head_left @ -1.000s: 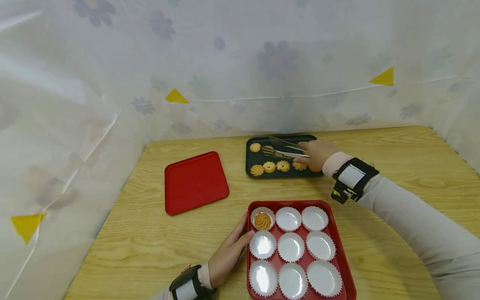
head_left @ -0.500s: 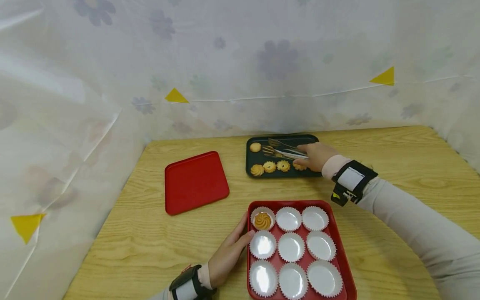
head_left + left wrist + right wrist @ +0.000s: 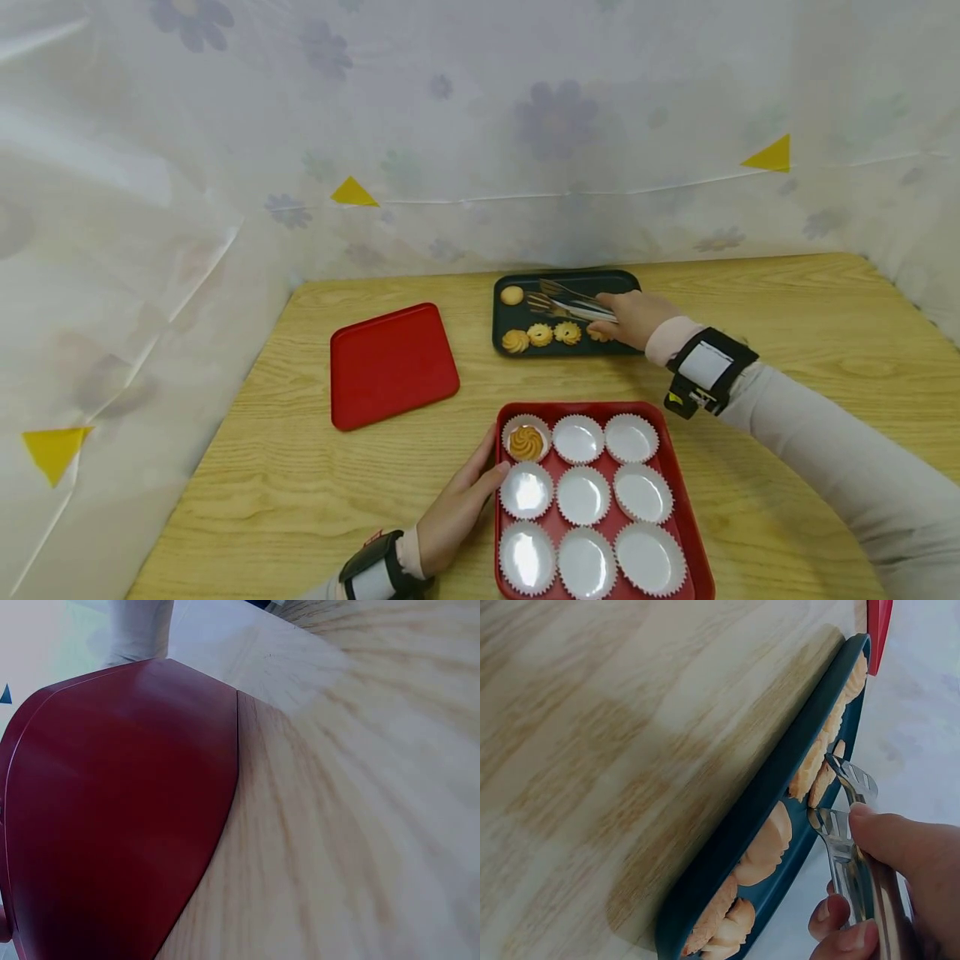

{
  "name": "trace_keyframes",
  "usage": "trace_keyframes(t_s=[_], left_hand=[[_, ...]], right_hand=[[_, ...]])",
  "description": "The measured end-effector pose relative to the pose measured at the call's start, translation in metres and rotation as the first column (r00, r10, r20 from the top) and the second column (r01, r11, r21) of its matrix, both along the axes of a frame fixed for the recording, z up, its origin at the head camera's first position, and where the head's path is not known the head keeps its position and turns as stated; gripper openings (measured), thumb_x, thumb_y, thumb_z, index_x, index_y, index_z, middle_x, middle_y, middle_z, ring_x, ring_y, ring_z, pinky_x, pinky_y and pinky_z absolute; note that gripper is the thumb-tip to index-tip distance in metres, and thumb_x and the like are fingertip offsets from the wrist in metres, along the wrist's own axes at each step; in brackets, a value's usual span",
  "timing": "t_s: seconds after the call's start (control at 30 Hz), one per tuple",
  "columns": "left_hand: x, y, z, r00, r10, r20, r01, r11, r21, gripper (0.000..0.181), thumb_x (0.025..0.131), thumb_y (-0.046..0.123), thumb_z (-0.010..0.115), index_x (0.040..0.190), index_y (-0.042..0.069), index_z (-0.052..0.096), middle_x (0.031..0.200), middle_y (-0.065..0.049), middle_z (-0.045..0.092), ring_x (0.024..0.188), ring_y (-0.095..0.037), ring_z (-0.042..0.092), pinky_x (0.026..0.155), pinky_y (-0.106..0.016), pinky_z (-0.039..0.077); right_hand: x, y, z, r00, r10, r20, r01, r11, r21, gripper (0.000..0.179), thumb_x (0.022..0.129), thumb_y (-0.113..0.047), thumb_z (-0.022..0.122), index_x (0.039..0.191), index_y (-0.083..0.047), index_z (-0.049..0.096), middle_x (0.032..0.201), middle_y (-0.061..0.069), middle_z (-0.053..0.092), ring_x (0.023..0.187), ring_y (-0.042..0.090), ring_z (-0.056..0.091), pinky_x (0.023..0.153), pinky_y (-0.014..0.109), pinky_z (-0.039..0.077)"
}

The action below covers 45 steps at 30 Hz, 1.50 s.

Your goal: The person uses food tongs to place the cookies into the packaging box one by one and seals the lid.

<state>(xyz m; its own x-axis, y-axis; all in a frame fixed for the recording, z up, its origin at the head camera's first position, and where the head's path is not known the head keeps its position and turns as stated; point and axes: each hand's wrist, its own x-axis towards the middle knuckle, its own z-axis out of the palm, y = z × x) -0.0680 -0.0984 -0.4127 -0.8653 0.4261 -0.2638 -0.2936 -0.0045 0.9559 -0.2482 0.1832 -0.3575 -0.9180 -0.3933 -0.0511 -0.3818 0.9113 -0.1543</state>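
Note:
My right hand [image 3: 637, 317] holds metal serving tongs [image 3: 588, 311] above the dark green tray [image 3: 577, 351] at the back. In the right wrist view, the tongs' tips stand at a flat cookie [image 3: 823, 778]; whether they grip it is hard to tell. Piped cookies [image 3: 567, 333] line the tray's front side, some hidden behind my hand, and a round cookie [image 3: 512, 296] lies at its far left. My left hand [image 3: 453, 517] rests against the left edge of a red tray [image 3: 693, 533], thumb at the rim. White paper cups [image 3: 582, 495] fill that tray; a swirled cookie [image 3: 526, 442] sits in the back-left cup.
A second red tray [image 3: 393, 367] lies at the left on the wooden table [image 3: 300, 500], with nothing on it. A flower-patterned plastic sheet [image 3: 465, 125] rises behind the table and along the left side.
The tongs' tips have drawn closer together over the dark green tray, and my right hand has shifted only slightly. My left hand and the red trays stay where they were.

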Motion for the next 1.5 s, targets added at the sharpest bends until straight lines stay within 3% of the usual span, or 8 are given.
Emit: trace_keyframes(t_s=[0.3, 0.63, 0.77, 0.93, 1.13, 1.5], left_hand=[[0.001, 0.0, 0.001, 1.0, 0.006, 0.002, -0.006, 1.0, -0.011, 0.064, 0.104, 0.031, 0.043, 0.157, 0.014, 0.011, 0.163, -0.008, 0.009, 0.149, -0.028, 0.001, 0.118, -0.056, 0.004], [0.001, 0.0, 0.001, 1.0, 0.004, 0.012, -0.004, 1.0, -0.028, 0.065, 0.103, 0.033, 0.044, 0.157, 0.016, 0.011, 0.163, -0.007, 0.008, 0.149, -0.029, 0.001, 0.118, -0.056, 0.005], [0.001, 0.0, 0.001, 1.0, 0.003, 0.029, -0.002, 0.999, -0.033, 0.066, 0.103, 0.034, 0.044, 0.157, 0.016, 0.011, 0.163, -0.008, 0.009, 0.149, -0.031, 0.004, 0.117, -0.056, 0.01], [0.0, 0.0, 0.001, 0.999, -0.001, 0.041, 0.002, 1.0, -0.019, 0.066, 0.103, 0.035, 0.045, 0.157, 0.017, 0.011, 0.163, -0.009, 0.01, 0.148, -0.032, 0.007, 0.117, -0.055, 0.014], [0.0, 0.0, 0.002, 0.999, 0.0, 0.044, 0.001, 1.0, -0.028, 0.067, 0.103, 0.036, 0.045, 0.157, 0.016, 0.011, 0.163, -0.009, 0.011, 0.148, -0.032, 0.007, 0.117, -0.056, 0.015], [-0.001, -0.001, 0.002, 0.999, 0.016, 0.04, -0.015, 0.999, -0.031, 0.067, 0.103, 0.034, 0.045, 0.157, 0.015, 0.011, 0.163, -0.01, 0.01, 0.148, -0.032, 0.006, 0.117, -0.056, 0.012]], right_hand=[[0.002, 0.006, -0.002, 1.0, -0.004, 0.009, 0.004, 1.0, -0.019, 0.058, 0.095, -0.034, 0.062, 0.133, 0.008, 0.052, 0.122, 0.031, 0.061, 0.102, 0.043, 0.064, 0.09, 0.055, 0.05], [0.017, 0.02, 0.011, 1.0, -0.003, 0.031, 0.007, 0.994, -0.113, 0.06, 0.095, -0.032, 0.061, 0.137, 0.008, 0.047, 0.119, 0.033, 0.06, 0.1, 0.044, 0.064, 0.086, 0.058, 0.051], [0.025, 0.026, 0.016, 1.0, 0.006, 0.017, -0.003, 0.989, -0.149, 0.06, 0.094, -0.031, 0.064, 0.136, 0.009, 0.048, 0.102, 0.025, 0.066, 0.079, 0.031, 0.062, 0.072, 0.047, 0.054], [0.039, 0.033, 0.023, 1.0, 0.029, -0.009, -0.03, 0.98, -0.195, 0.058, 0.092, -0.029, 0.067, 0.133, 0.009, 0.051, 0.094, 0.016, 0.065, 0.069, 0.021, 0.054, 0.061, 0.034, 0.047], [0.061, 0.04, 0.029, 0.995, 0.076, -0.07, -0.09, 0.971, -0.224, 0.052, 0.09, -0.028, 0.07, 0.128, 0.004, 0.057, 0.091, 0.012, 0.068, 0.065, 0.015, 0.054, 0.059, 0.031, 0.047], [0.098, 0.046, 0.035, 0.986, 0.123, -0.111, -0.146, 0.964, -0.224, 0.051, 0.086, -0.028, 0.073, 0.125, 0.002, 0.061, 0.099, 0.009, 0.069, 0.07, 0.012, 0.054, 0.059, 0.027, 0.048]])
